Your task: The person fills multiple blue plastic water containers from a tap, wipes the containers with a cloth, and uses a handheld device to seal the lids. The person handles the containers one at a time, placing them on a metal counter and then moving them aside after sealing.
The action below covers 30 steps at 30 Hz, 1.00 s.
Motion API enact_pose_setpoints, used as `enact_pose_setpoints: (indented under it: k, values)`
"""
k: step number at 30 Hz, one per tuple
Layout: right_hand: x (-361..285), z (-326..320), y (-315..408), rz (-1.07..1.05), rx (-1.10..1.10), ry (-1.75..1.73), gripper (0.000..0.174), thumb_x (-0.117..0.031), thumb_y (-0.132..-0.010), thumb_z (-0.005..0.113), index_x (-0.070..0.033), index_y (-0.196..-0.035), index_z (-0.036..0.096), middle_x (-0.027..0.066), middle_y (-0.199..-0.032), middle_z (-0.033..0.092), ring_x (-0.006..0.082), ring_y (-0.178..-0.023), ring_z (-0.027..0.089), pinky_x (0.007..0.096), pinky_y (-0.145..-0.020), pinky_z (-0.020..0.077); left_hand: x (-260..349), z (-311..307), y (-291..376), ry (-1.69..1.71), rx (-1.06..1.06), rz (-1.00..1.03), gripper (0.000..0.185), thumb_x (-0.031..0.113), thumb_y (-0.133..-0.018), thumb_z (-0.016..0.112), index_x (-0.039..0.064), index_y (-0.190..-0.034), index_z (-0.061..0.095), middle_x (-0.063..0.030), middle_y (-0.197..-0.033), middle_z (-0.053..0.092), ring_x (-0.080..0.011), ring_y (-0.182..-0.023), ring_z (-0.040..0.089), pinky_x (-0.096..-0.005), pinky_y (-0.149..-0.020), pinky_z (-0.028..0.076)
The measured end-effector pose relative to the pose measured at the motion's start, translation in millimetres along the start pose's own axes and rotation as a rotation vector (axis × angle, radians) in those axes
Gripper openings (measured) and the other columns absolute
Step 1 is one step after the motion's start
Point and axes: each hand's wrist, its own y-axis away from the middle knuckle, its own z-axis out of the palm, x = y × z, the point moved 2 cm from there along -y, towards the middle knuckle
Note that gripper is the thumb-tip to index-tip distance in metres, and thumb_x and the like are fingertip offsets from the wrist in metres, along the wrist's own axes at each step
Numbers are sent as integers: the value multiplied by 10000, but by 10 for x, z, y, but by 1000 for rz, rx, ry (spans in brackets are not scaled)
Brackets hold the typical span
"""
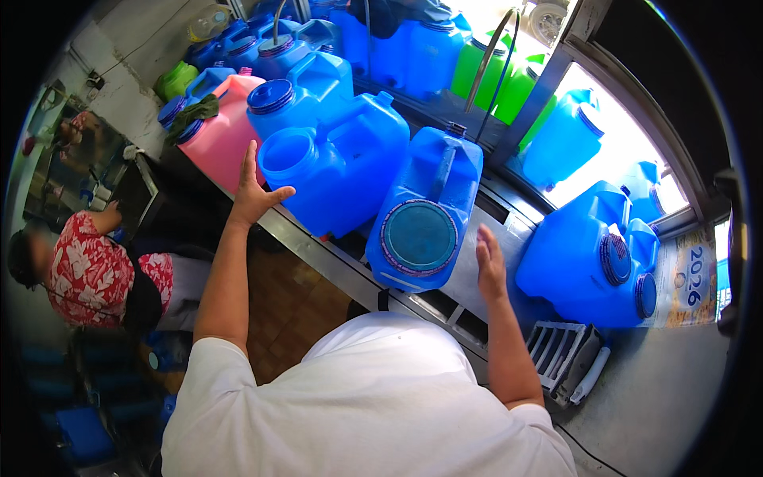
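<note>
An uncapped blue plastic water jug (363, 161) leans on the steel counter, its wide mouth facing me. My left hand (256, 194) is spread beside that mouth, thumb and fingers apart; whether it touches the jug I cannot tell. Just right of it stands a capped blue jug (465, 173) with a large round lid (419, 237) towards me. My right hand (490, 262) is held near this jug's right side, holding nothing, with a gap between them. Left of my left hand are a pink jug (223, 140) with a dark cloth (199, 113) on it and another blue jug (325, 77).
Metal filling spouts (486, 65) rise behind the jugs. More blue jugs (572, 250) stand at right, above a slatted grey plastic item (557, 352). Green jugs (477, 65) line the window side. A person in a red floral shirt (89, 268) is at left. The counter edge (298, 238) runs before me.
</note>
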Motion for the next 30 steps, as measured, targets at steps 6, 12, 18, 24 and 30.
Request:
enact_pose_setpoints:
  k: [6, 12, 18, 24, 30]
  values:
    - [-407, 131, -793, -27, 64, 110, 765, -604, -914, 565, -72, -1446, 427, 218, -1471, 408, 354, -1388, 377, 438, -1125, 323, -135, 391, -555, -33, -12, 21, 1127, 395, -681, 863, 72, -1533, 201, -236, -1531, 309, -369, -1432, 300, -452, -1162, 290]
    - [-177, 479, -624, 104, 161, -199, 908, -607, -882, 614, -45, -1511, 276, 220, -1506, 345, 345, -1394, 361, 426, -1142, 317, -65, 979, -1257, -66, -55, 85, 1094, 461, -692, 845, 55, -1518, 252, -235, -1519, 335, -358, -1418, 328, -431, -1157, 303]
    - [48, 508, -434, 149, 118, -447, 1029, -769, -843, 500, -37, -1515, 234, 194, -1446, 420, 285, -1305, 470, 392, -1069, 425, 219, 1856, -1887, -29, -145, 102, 1239, 674, -638, 790, 75, -1544, 195, -230, -1559, 274, -351, -1457, 264, -412, -1179, 268]
    - [197, 589, -134, 295, 107, -525, 983, -806, -835, 451, -66, -1471, 331, 148, -1327, 545, 250, -1224, 540, 385, -1047, 446, 626, 2226, -1532, 67, 74, 350, 1140, 717, -721, 709, 63, -1527, 238, -255, -1517, 318, -417, -1405, 323, -460, -1151, 297]
    - [803, 452, -273, 469, 94, -640, 963, -811, -833, 435, -117, -1489, 308, 132, -1342, 542, 258, -1216, 550, 411, -1034, 460, 1170, 2056, -114, 663, -429, 101, 686, 631, -890, 586, 70, -1285, 597, -159, -1325, 567, -321, -1317, 454, -434, -1121, 326]
